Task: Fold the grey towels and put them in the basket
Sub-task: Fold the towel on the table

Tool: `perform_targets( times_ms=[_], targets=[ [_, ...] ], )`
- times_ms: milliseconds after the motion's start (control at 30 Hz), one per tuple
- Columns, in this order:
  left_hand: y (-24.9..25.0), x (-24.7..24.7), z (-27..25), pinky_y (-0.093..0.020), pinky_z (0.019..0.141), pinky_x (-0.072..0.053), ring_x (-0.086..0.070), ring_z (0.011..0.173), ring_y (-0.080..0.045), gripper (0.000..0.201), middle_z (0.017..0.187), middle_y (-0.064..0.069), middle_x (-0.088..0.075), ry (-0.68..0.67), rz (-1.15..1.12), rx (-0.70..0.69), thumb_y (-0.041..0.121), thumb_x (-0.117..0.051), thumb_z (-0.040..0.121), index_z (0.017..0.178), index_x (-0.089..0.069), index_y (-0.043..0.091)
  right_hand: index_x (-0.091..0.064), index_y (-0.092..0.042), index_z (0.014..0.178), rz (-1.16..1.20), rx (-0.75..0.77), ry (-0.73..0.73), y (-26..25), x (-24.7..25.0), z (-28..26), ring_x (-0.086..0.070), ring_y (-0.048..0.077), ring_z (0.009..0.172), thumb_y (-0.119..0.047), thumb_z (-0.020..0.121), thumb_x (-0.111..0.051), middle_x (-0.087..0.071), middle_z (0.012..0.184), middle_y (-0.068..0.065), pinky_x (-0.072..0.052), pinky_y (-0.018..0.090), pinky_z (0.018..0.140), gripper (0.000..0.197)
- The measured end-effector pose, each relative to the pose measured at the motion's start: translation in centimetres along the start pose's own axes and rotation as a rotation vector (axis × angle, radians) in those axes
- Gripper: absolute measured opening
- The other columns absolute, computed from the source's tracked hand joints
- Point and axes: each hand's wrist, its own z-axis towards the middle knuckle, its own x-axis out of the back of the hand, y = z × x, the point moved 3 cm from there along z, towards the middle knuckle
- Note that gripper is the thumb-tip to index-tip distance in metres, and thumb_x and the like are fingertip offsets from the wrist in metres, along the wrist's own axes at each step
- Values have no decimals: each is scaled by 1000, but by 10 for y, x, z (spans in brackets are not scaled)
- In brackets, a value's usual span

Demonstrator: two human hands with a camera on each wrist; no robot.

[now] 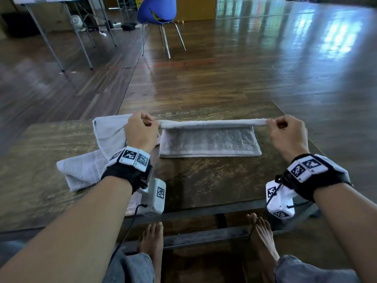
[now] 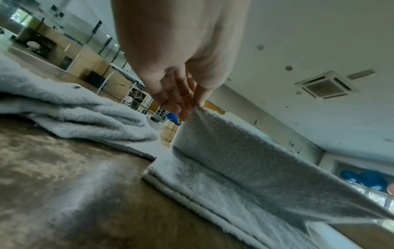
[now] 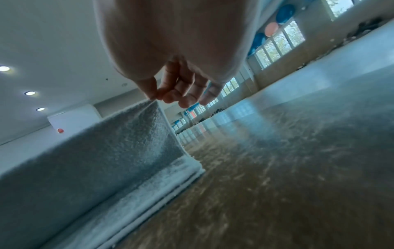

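A grey towel (image 1: 210, 141) lies part-folded on the dark wooden table (image 1: 204, 180), its far edge lifted into a taut strip. My left hand (image 1: 140, 129) pinches the strip's left corner; in the left wrist view the left hand (image 2: 187, 104) holds the towel (image 2: 245, 151) between thumb and fingers. My right hand (image 1: 285, 131) pinches the right corner, and the right wrist view shows the right hand (image 3: 157, 97) nipping the towel (image 3: 106, 151) at its top corner. A second grey towel (image 1: 95, 154) lies crumpled at the left. No basket is in view.
A blue chair (image 1: 157, 11) stands on the wooden floor beyond the table. A metal-legged table (image 1: 61, 27) is at the far left. My bare feet (image 1: 153, 242) rest under the table's near edge.
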Motion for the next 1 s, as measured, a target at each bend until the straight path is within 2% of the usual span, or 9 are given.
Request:
perform_targets(
  times_ms=[133,267,333,467,600,700,867,933,1000],
  targets=[
    [-21,-6,-11,-47,85,-58,-70,90,-32,27,91,-16,-72,-314,209,154,18,-83,75,78,-58,10,-70,-19,68,-208,-168,-263,37,-5,-9,-64,23,83,-33,88,-74,-71,84,4,-44,30,78,24],
    [-31,-10,-15,-39,77,-61,-74,69,-24,26,73,-12,-75,-401,320,171,22,-82,79,75,-58,12,-73,-19,72,-245,-240,-351,52,-5,-10,-65,26,97,-37,85,-77,-73,95,7,-48,33,85,22],
    [-31,-12,-15,-36,74,-57,-73,73,-25,23,78,-10,-75,-399,372,155,21,-79,80,77,-58,13,-71,-22,74,-264,-232,-349,51,-7,-10,-64,25,95,-39,85,-76,-72,96,5,-52,38,87,21],
    [-19,-18,-17,-39,83,-52,-60,90,-24,17,101,-6,-63,-351,367,-154,16,-69,79,92,-58,19,-60,-29,93,-421,106,-241,33,-11,-16,-54,22,102,-39,88,-64,-61,103,-4,-45,47,97,12],
    [-7,-39,-31,-44,101,-44,-55,113,-22,20,122,0,-61,-636,465,-349,33,-63,90,108,-64,25,-61,-32,121,-421,341,-562,17,-35,-30,-44,20,126,-41,97,-54,-57,132,-8,-35,48,109,27],
    [-3,-45,-34,-42,94,-48,-60,104,-20,30,111,3,-66,-698,638,-319,52,-59,90,102,-68,25,-67,-33,104,-559,301,-570,5,-38,-31,-48,22,120,-49,99,-45,-60,119,-8,-34,45,104,28],
    [13,-50,-40,-37,71,-58,-67,70,-24,41,71,-8,-71,-723,527,-340,44,-59,87,67,-68,10,-64,-22,60,-876,407,-497,-32,-39,-37,-60,15,72,-52,91,-47,-64,68,-9,-29,40,87,46],
    [19,-55,-46,-37,81,-55,-65,86,-17,28,89,2,-70,-661,453,-416,48,-62,87,84,-68,21,-67,-27,76,-762,482,-451,-42,-47,-49,-62,15,84,-50,89,-52,-67,86,-10,-34,38,89,30],
    [19,-64,-54,-42,101,-45,-54,117,-18,35,123,4,-60,-687,448,-516,53,-61,88,114,-62,29,-62,-33,112,-574,528,-585,-46,-57,-62,-54,15,115,-50,91,-57,-59,121,-9,-37,39,100,27]
  ],
)
